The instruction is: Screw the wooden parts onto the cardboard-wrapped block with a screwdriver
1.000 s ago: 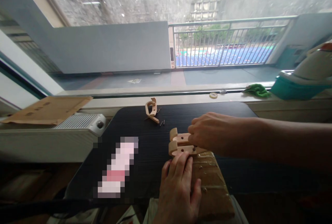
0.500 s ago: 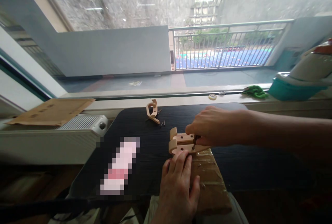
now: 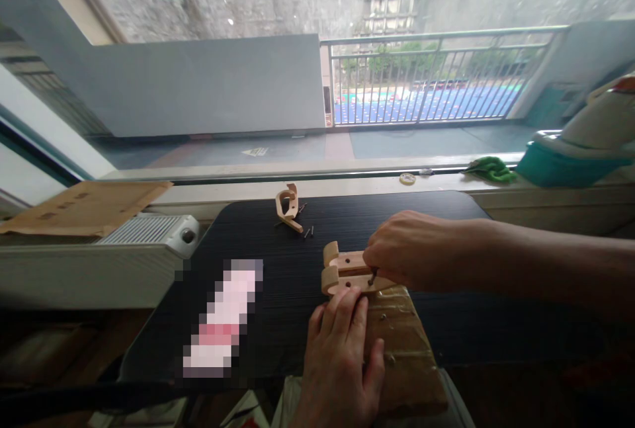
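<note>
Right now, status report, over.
Left hand open, fingertips at near wooden hook. Right hand curled over hooks, grip hidden. Far wooden hook partly blocked.

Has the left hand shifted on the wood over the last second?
No, not noticeably. Judged against the black table, the left hand keeps its place, fingertips still at the near wooden piece; the whole view has drifted slightly.

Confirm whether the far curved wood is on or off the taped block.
Off: the curved wood sits on black tabletop, visible between it and the taped block.
</note>
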### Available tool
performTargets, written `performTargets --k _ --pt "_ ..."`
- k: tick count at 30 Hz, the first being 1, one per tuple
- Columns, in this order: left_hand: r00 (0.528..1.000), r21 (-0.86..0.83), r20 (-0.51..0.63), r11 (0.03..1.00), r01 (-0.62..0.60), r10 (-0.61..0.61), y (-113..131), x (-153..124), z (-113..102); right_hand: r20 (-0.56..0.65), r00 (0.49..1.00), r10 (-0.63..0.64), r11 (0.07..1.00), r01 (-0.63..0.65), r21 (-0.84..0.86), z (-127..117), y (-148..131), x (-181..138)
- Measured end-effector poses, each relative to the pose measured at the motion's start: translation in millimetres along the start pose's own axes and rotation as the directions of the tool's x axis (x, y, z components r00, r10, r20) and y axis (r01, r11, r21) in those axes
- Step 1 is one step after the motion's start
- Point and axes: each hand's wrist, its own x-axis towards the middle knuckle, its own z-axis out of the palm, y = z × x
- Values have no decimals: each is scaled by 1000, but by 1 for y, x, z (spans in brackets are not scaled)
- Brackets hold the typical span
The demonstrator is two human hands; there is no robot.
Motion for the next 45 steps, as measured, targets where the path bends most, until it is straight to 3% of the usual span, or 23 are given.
performTargets --k 9,14,21,28,33,40,45 --pt "993 59 115 998 1 -8 1 0 -5 -23 994 110 991 -112 -77 -6 -1 -5" --pt "995 90 99 996 -30 21 2 1 -5 -9 1000 20 990 -21 -138 -14 -9 -4" --pt "994 81 99 996 -45 37 -1 0 -2 -23 999 -45 993 43 -108 -2 -5 4" --pt "991 70 132 997 -15 6 1 -2 -4 -43 997 66 997 -67 -36 9 10 1" --pt "993 85 119 996 -26 16 1 -1 -5 -42 992 119 990 -121 -77 3 5 2" --pt "995 103 100 994 -38 28 1 -1 -4 -23 998 -50 983 45 -176 -2 -2 3" --pt "996 106 70 992 -68 61 -2 -1 -1 -30 998 -62 988 57 -146 2 1 6"
